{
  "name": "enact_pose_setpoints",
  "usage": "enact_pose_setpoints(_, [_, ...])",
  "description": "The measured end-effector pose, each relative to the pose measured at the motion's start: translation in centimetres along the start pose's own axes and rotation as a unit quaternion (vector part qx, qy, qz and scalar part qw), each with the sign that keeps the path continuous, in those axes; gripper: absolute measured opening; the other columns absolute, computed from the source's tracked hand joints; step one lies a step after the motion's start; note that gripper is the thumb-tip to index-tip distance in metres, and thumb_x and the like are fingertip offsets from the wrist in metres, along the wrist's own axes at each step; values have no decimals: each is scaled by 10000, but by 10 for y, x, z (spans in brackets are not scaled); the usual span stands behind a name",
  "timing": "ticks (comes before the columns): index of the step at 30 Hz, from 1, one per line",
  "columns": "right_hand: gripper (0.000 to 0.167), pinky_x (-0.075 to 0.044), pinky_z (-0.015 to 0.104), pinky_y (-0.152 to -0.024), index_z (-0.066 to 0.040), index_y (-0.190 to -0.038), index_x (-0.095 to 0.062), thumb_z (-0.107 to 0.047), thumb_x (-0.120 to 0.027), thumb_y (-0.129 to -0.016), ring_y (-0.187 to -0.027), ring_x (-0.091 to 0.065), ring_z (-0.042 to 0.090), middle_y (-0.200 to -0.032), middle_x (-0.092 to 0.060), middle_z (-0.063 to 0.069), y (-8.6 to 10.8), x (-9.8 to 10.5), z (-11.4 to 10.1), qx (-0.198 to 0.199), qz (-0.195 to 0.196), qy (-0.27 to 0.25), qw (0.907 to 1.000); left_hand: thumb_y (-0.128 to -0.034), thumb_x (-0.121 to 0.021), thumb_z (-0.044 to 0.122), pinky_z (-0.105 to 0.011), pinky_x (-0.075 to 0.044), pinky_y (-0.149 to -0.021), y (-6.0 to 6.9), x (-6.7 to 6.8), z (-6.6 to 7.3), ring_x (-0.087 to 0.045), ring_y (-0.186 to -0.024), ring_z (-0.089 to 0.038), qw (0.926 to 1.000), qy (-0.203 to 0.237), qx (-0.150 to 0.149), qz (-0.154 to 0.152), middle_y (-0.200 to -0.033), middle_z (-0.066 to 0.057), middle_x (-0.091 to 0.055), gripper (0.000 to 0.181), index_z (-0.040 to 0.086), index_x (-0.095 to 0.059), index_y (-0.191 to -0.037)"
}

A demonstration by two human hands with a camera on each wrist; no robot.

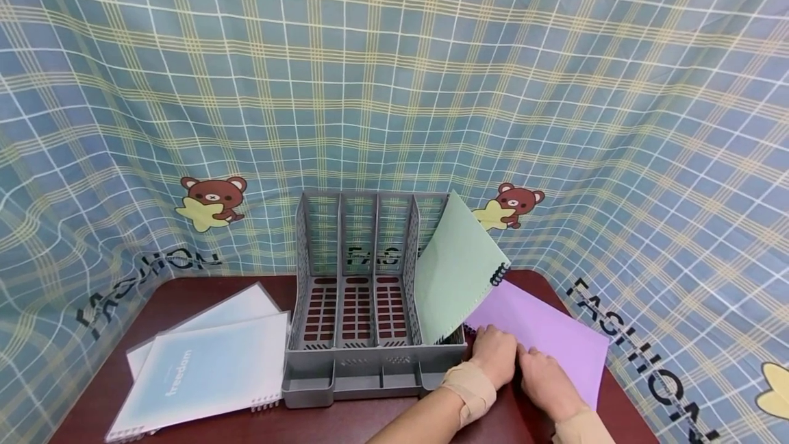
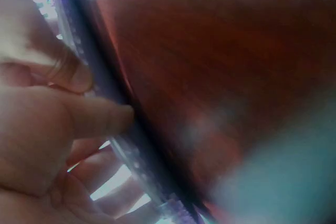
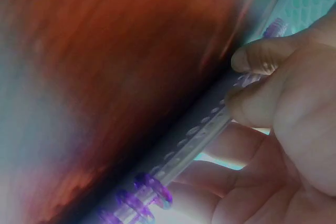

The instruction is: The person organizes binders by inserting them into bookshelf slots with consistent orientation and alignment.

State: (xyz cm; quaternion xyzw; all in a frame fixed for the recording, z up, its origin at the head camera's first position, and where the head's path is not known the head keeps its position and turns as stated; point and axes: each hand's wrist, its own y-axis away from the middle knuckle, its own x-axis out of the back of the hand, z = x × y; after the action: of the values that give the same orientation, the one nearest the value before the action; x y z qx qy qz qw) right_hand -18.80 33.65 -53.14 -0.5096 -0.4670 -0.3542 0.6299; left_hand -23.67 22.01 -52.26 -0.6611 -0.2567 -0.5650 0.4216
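A purple spiral notebook is at the right of the table, beside the organizer. At its near-left bound edge, my left hand and right hand hold it close together. Both wrist views show thumbs on one side of the punched edge and fingers on the other. Purple binding rings run along that edge. A pale green notebook with black rings leans in the rightmost slot of a grey desk organizer, its upper corner sticking out to the right.
Left of the organizer, two pale blue-and-white spiral notebooks overlap on the dark red table. Small compartments line the organizer's front. A plaid curtain surrounds the table's back and sides.
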Motion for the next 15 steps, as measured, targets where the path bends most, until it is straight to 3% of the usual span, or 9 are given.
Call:
enact_pose_setpoints(3, [166, -493, 509, -526, -27, -902, -629, 60, -668, -766, -574, -609, 375, -672, -563, 131, 0, 3, 1, -104, -139, -192, 9997, -862, -768, 356, -284, -443, -758, -2, -3, 1, -614, -816, -86, 9997, -84, 15, 248, -846, 137, -727, 80, 337, -759, -785])
enact_pose_setpoints(7, [152, -501, 517, -540, -26, -911, -634, 60, -653, -787, -601, -631, 383, -693, -593, 139, -1, 7, 0, -222, -189, -340, 9990, -856, -770, 369, -268, -435, -732, -4, -6, 1, -617, -803, -76, 9991, -283, 42, 323, -837, 140, -726, 64, 351, -762, -795])
enact_pose_setpoints(15, [140, -514, 530, -526, 29, -928, -656, 44, -685, -792, -593, -639, 390, -671, -596, 145, 2, 6, -3, -155, 549, -356, 9977, -866, -754, 384, -264, -432, -733, -4, 0, 2, -612, -804, -76, 9986, -441, 38, 292, -851, 136, -730, 54, 360, -769, -820])
